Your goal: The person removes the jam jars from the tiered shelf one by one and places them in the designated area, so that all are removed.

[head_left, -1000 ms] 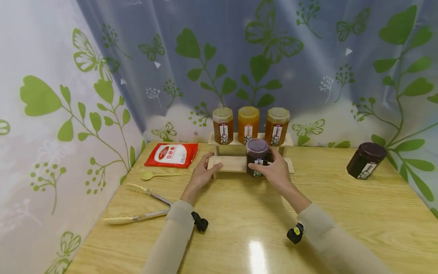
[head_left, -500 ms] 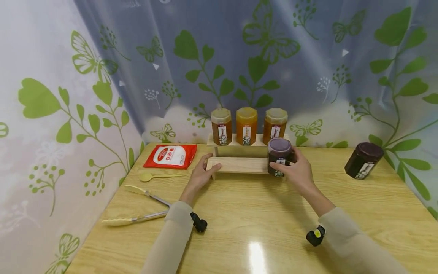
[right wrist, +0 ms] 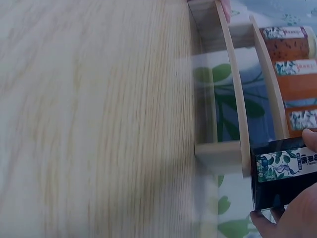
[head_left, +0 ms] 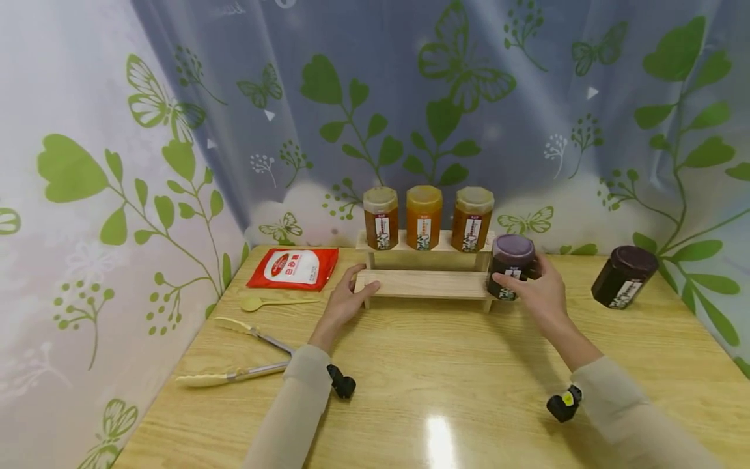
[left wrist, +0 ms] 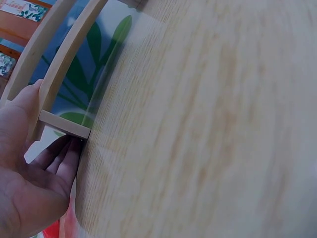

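At the right end of the two-tier wooden rack (head_left: pixel 430 284), my right hand (head_left: pixel 543 292) grips a dark jar (head_left: pixel 507 263) with a purple lid, thumb across its front. The jar is upright and overlaps the lower shelf's right end. In the right wrist view its base (right wrist: pixel 280 188) sits beside the shelf's end, past the side leg. My left hand (head_left: pixel 344 299) holds the rack's left end, thumb on the lower shelf and fingers around the side. Three amber and orange jars, the middle one (head_left: pixel 424 221) brightest, stand on the upper shelf.
Another dark jar (head_left: pixel 624 277) stands on the table to the right. At left lie a red and white packet (head_left: pixel 293 268), a yellow spoon (head_left: pixel 253 303) and open tongs (head_left: pixel 260 370). A patterned curtain (head_left: pixel 375 98) rises behind the table.
My right hand has carried the dark jar rightward along the lower shelf, from right of its middle to its right end. My left hand stays on the rack's left end.
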The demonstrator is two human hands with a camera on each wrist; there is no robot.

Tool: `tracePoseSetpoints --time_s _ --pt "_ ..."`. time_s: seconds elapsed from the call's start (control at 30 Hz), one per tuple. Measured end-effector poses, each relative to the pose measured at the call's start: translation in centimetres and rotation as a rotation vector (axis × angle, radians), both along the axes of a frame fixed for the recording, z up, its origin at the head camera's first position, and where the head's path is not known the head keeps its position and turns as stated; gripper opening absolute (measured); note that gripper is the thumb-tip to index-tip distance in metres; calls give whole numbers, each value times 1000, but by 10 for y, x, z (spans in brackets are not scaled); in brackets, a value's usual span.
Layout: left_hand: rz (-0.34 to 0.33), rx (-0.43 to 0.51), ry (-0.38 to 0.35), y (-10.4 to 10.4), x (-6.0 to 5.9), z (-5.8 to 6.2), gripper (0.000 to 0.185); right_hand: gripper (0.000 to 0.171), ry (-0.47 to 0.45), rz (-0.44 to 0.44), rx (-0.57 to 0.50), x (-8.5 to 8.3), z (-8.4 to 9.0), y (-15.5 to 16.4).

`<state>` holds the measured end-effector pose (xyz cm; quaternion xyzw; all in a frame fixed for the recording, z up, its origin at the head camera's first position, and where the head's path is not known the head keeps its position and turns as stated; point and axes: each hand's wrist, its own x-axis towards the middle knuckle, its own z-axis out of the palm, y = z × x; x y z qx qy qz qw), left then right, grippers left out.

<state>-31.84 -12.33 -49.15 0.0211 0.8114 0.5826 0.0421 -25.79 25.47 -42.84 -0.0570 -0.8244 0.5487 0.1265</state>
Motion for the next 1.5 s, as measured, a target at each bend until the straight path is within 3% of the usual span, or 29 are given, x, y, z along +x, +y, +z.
tracePoseSetpoints --time_s 0.47,0.93,1.5 --pt "3 -19 -4 -1 2 0 74 90 -68 -142 -34 -9 -6 32" --pt "2 -36 -6 0 1 3 73 95 -134 -207 -114 -18 -17 61" --pt "6 -50 -7 0 0 4 73 93 -163 -219 -62 -21 -30 87"
